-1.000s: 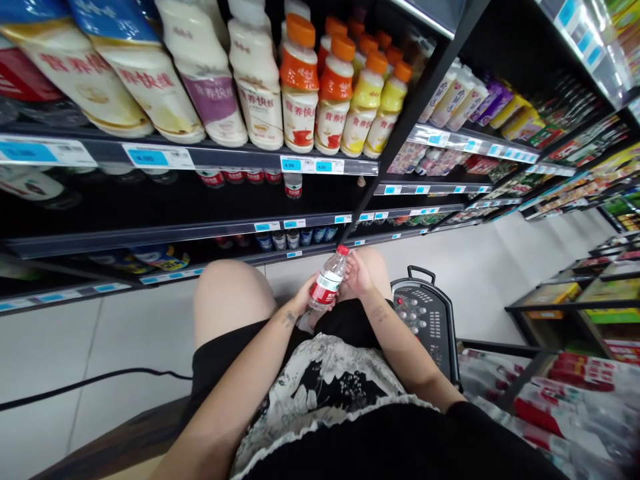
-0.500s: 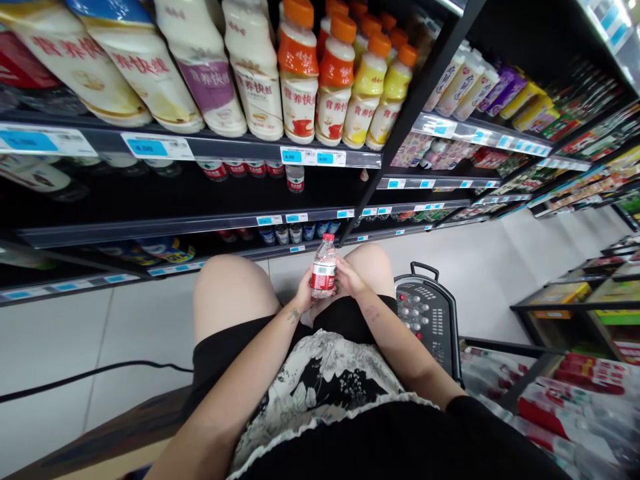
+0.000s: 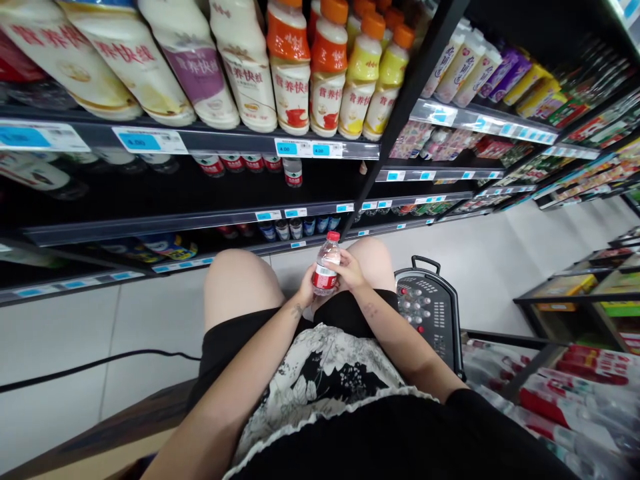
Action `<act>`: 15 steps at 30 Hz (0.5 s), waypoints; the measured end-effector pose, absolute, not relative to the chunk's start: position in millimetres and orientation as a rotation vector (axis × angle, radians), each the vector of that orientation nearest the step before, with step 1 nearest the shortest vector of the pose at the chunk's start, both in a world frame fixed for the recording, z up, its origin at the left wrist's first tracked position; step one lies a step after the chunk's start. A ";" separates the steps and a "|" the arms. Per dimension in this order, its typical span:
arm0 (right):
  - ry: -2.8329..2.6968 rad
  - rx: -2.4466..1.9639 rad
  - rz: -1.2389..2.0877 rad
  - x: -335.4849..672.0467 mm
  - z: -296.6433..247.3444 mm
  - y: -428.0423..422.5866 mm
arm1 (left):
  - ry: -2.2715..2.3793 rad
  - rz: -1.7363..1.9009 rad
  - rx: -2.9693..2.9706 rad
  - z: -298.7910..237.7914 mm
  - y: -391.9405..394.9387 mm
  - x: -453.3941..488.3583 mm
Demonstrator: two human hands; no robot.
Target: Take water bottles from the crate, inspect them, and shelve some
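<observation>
Between my knees I hold a small clear water bottle [image 3: 326, 267] with a red cap and a red-and-white label, tilted slightly to the right. My left hand [image 3: 307, 288] is closed on its lower left side. From the other side my right hand [image 3: 349, 269] grips it, the thumb lying across the front of the label. A similar red-labelled bottle [image 3: 293, 172] stands at the front of the shelf ahead, with several more behind it to the left.
Large milk drink bottles [image 3: 245, 73] fill the upper shelf [image 3: 330, 148]. Cans [image 3: 296, 229] stand on the bottom shelf. To my right a black shopping basket [image 3: 440, 320] holds several small bottles. Shrink-wrapped packs [image 3: 565, 407] lie behind it. A black cable [image 3: 100, 363] crosses the floor at left.
My right thumb has moved across onto the front of the bottle's label. The bottle now leans a little more to the right. The view has shifted slightly.
</observation>
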State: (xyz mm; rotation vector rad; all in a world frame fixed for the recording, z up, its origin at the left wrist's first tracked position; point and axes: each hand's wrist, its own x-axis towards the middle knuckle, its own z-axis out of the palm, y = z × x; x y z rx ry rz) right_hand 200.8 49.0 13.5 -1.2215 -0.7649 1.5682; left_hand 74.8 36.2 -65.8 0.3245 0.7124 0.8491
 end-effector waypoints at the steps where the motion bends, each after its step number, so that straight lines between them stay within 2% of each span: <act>1: -0.762 -1.220 1.565 201.2 12.6 50.0 | 0.716 0.846 0.326 -65.5 36.4 75.3; 15: -1.023 -1.228 1.592 206.6 3.1 46.9 | 0.656 0.826 0.157 -79.9 34.2 76.1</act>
